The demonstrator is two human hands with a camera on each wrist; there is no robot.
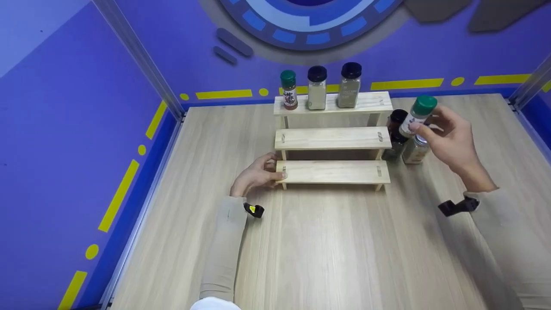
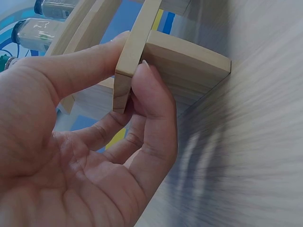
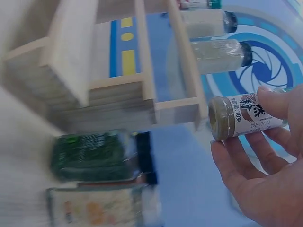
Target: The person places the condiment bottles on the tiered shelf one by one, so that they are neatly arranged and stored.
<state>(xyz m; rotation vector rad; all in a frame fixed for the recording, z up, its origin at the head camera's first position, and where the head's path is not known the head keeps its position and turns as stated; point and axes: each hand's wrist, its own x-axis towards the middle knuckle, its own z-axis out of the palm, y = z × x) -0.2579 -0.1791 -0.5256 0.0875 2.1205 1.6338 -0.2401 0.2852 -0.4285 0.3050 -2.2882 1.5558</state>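
A three-tier wooden rack (image 1: 333,172) stands on the table. My left hand (image 1: 257,173) pinches the left end of its lowest shelf; the left wrist view shows the thumb on one face and curled fingers on the other (image 2: 94,156). My right hand (image 1: 458,140) grips a small green-capped spice jar (image 1: 425,106), tilted and raised right of the rack. In the right wrist view, this spice jar (image 3: 248,115) has a white label and its base faces the rack. On the top shelf stand a green-capped jar (image 1: 289,92) and two black-capped jars (image 1: 317,91) (image 1: 349,88).
Several more jars stand on the table right of the rack, below my right hand, including a light-labelled jar (image 1: 416,150) and a dark green one (image 1: 394,150). A blue printed wall (image 1: 241,77) rises behind, another panel (image 1: 86,142) along the left.
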